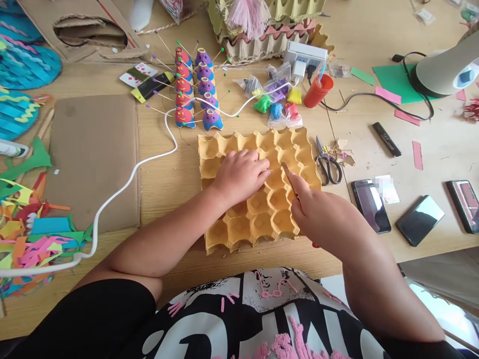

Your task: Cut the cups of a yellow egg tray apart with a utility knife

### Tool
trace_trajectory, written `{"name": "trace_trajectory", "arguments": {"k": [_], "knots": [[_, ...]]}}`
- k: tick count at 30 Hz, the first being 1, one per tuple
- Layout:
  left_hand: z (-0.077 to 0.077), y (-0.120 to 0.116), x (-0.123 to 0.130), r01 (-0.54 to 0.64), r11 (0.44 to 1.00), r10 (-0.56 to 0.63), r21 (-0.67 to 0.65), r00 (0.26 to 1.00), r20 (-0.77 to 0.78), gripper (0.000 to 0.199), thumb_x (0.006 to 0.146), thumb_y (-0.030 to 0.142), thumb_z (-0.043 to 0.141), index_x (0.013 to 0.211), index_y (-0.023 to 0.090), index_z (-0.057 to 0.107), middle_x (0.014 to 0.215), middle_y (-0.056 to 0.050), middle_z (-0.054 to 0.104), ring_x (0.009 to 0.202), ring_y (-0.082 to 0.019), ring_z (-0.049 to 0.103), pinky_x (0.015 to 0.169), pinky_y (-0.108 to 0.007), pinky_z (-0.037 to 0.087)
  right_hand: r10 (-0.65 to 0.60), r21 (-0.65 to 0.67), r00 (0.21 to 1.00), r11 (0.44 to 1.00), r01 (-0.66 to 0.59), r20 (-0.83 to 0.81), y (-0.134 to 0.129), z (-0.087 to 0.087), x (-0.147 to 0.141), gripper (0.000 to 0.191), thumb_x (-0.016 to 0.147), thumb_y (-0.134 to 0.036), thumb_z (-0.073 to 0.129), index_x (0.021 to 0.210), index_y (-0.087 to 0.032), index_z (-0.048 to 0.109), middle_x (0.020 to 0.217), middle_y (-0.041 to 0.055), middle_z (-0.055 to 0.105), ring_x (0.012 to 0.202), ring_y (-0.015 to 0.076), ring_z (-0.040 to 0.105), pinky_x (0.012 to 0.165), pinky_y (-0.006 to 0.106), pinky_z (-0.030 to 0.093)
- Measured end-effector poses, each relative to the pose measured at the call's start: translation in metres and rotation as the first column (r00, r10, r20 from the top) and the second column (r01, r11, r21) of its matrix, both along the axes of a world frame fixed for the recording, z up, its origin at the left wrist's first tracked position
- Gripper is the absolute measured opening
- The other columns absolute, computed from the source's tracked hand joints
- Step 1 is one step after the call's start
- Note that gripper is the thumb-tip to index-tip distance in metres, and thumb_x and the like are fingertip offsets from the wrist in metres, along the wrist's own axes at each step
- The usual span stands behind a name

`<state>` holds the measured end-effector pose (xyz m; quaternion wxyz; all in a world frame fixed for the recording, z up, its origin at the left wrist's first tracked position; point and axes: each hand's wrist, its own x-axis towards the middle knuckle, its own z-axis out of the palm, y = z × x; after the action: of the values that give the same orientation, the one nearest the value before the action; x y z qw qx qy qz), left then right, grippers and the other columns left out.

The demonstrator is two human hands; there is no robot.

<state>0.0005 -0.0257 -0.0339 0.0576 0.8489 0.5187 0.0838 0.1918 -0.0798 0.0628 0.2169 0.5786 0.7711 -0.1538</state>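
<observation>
A yellow cardboard egg tray (261, 203) lies on the table in front of me, its cups facing up. My left hand (241, 174) rests on its middle, fingers curled down over the ridges and holding it. My right hand (314, 204) is closed around a craft knife (286, 170) at the tray's right side. The knife's narrow blade points away from me and meets the tray; most of its handle is hidden in my fist. A small red end shows below that hand. Black-handled scissors (328, 162) lie just right of the tray, beside cardboard scraps (342, 152).
Two rows of painted egg-cup figures (184, 87) with pins stand behind the tray. A white cable (130, 174) crosses the left side to a power strip (306, 55). Bagged clay (277, 109), a red cup (318, 90), phones (421, 219) and flat cardboard (93, 159) lie around.
</observation>
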Motion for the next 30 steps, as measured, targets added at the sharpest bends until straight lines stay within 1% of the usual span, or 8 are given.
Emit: {"name": "trace_trajectory", "arguments": {"k": [2,5,8,12,16,21,24,30], "knots": [[0.0,0.0,0.0,0.002,1.0,-0.002,-0.012,1.0,0.004,0.027,0.107,0.043,0.055,0.104,0.026,0.075,0.103,-0.008,0.07,0.104,-0.03,0.066,0.085,-0.041,0.043,-0.012,-0.015,1.0,1.0,0.012,0.018,0.0,0.001,-0.001,0.067,0.103,-0.028,0.031,0.168,-0.009,0.031,0.086,0.0146,0.079,0.066,0.0256,0.068,0.059,0.035,0.038],[0.0,0.0,0.0,-0.001,1.0,0.001,-0.023,1.0,0.013,0.026,0.107,0.043,0.055,0.104,0.026,0.075,0.104,-0.009,0.069,0.104,-0.03,0.065,0.086,-0.042,0.043,-0.041,-0.041,0.998,0.998,0.042,0.04,0.012,0.0,-0.007,0.067,0.102,-0.027,0.033,0.167,-0.01,0.033,0.089,0.0139,0.08,0.07,0.0266,0.07,0.058,0.035,0.036],[0.0,0.0,-0.001,-0.011,0.999,0.012,-0.036,0.999,0.033,0.025,0.106,0.042,0.056,0.104,0.026,0.075,0.103,-0.009,0.069,0.105,-0.031,0.065,0.087,-0.042,0.043,-0.059,-0.014,0.998,0.998,0.06,0.023,0.022,-0.002,-0.013,0.068,0.101,-0.025,0.034,0.167,-0.011,0.033,0.093,0.0128,0.08,0.076,0.0281,0.072,0.058,0.035,0.036],[0.0,0.0,0.0,-0.011,0.999,0.014,-0.049,0.998,0.058,0.025,0.106,0.042,0.057,0.103,0.025,0.075,0.103,-0.009,0.07,0.106,-0.031,0.065,0.087,-0.042,0.043,-0.056,-0.034,0.996,0.998,0.058,0.064,0.01,-0.003,-0.013,0.07,0.103,-0.027,0.031,0.17,-0.008,0.027,0.086,0.0136,0.079,0.075,0.0291,0.073,0.058,0.036,0.04],[0.0,0.0,0.0,-0.004,1.0,0.005,-0.027,1.0,0.03,0.025,0.107,0.041,0.055,0.103,0.026,0.075,0.104,-0.008,0.07,0.106,-0.03,0.065,0.087,-0.042,0.044,-0.041,-0.037,0.993,0.998,0.045,0.11,-0.007,-0.003,-0.012,0.072,0.104,-0.026,0.03,0.173,-0.008,0.02,0.08,0.0119,0.078,0.069,0.0288,0.072,0.058,0.037,0.044],[0.001,0.0,-0.001,0.001,1.0,-0.001,-0.009,1.0,0.022,0.024,0.106,0.042,0.056,0.102,0.026,0.074,0.104,-0.009,0.07,0.105,-0.03,0.066,0.085,-0.042,0.044,-0.049,-0.025,0.995,0.998,0.052,0.09,0.004,-0.004,-0.02,0.072,0.103,-0.025,0.033,0.172,-0.006,0.024,0.082,0.0158,0.079,0.078,0.0309,0.075,0.059,0.036,0.044],[0.0,0.0,-0.001,-0.002,1.0,0.002,-0.009,1.0,0.031,0.024,0.106,0.042,0.057,0.102,0.026,0.075,0.102,-0.009,0.07,0.104,-0.03,0.066,0.085,-0.042,0.044,-0.054,-0.01,0.996,0.998,0.055,0.07,0.008,-0.004,-0.018,0.07,0.104,-0.027,0.032,0.171,-0.007,0.026,0.086,0.0166,0.079,0.083,0.0311,0.076,0.062,0.036,0.043],[0.0,0.001,0.0,0.002,1.0,-0.001,-0.03,0.999,0.038,0.026,0.107,0.041,0.055,0.103,0.026,0.076,0.104,-0.008,0.071,0.105,-0.029,0.065,0.086,-0.041,0.044,-0.02,-0.053,0.996,0.998,0.025,0.087,-0.002,0.004,-0.011,0.069,0.103,-0.025,0.027,0.17,-0.006,0.026,0.084,0.0139,0.079,0.069,0.0271,0.07,0.058,0.036,0.038]]}}
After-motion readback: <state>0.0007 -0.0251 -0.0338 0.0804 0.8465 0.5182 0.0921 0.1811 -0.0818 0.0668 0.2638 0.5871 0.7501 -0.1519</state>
